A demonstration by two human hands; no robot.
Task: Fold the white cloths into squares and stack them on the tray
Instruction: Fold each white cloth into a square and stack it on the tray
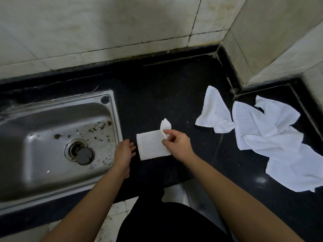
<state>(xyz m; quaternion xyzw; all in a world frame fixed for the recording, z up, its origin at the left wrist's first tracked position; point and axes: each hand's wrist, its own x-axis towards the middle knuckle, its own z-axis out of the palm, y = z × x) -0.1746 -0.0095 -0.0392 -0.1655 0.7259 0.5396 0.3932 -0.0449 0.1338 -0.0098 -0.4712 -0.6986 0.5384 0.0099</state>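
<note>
1. The part-folded white cloth (pixel 150 145) lies on the tabletop (pixel 174 95), between both hands; no tray is in view.
2. Right hand (pixel 176 144): grip pinching the raised flap (pixel 165 125). Left hand (pixel 124 151): grip spread, flat just beside the cloth.
3. Advised: lay the flap edge to edge, then press the crease flat.

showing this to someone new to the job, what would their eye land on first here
First the bright folded white cloth in the middle of the black counter, with the right hand pinching its lifted far-right corner. Next come the crumpled white cloths sprawled on the counter to the right. On the left is the stained steel sink, with the left hand lying open between its rim and the folded cloth.
</note>
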